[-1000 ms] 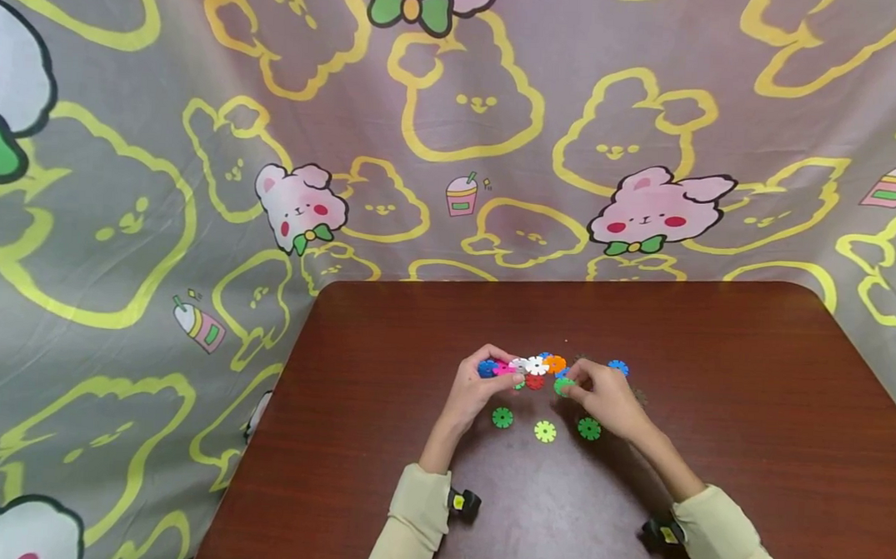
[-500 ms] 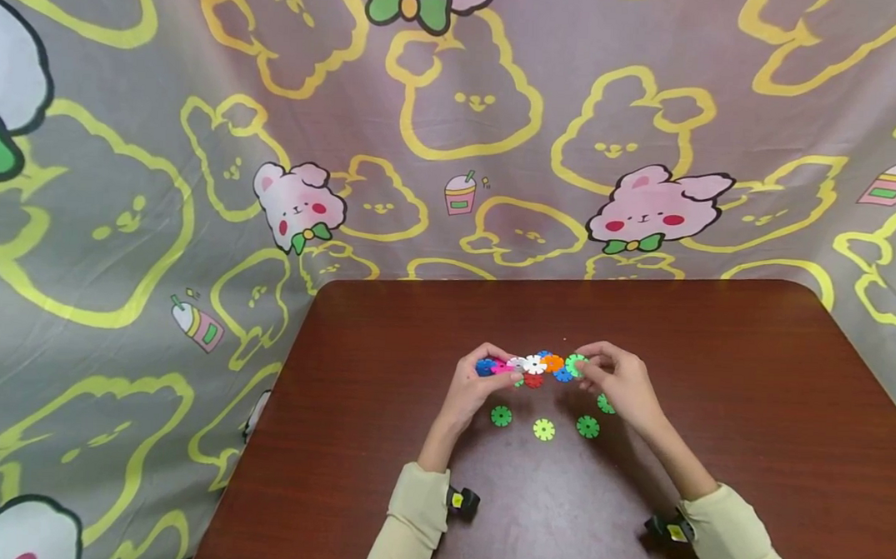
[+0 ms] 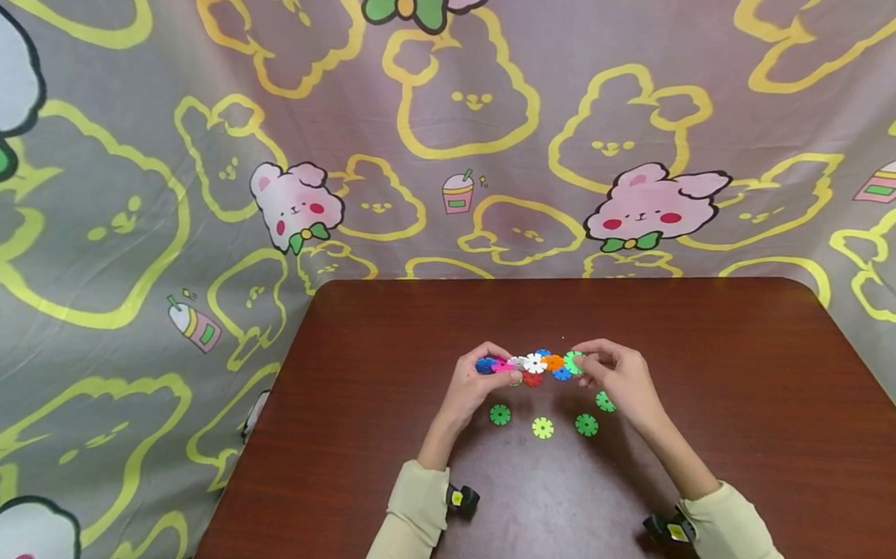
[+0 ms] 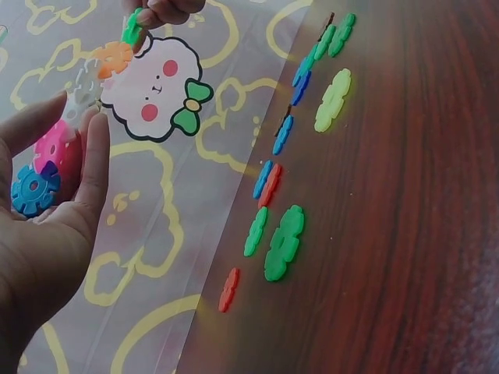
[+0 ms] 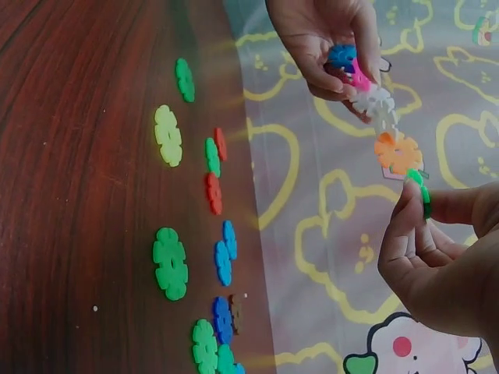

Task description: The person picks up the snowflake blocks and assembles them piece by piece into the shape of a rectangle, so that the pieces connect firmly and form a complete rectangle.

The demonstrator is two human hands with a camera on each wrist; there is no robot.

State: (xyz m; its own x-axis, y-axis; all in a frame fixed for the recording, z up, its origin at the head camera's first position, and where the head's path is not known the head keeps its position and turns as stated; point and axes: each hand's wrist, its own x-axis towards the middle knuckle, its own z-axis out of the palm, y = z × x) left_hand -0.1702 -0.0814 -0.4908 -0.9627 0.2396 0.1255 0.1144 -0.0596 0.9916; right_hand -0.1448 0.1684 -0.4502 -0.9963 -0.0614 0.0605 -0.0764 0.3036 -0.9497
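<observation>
Glare on tabletop (image 3: 543, 500), dimmer wrist views

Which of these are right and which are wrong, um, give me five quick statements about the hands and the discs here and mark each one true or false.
1. The left hand holds a string of joined discs. True.
2. The right hand rests flat on the table. False: it pinches a green disc up off the table.
3. In the string, a pink disc comes next to a blue disc. True.
4. The orange disc lies loose on the table. False: it is held up as part of the string.
5. A yellow-green disc lies on the table. True.
</observation>
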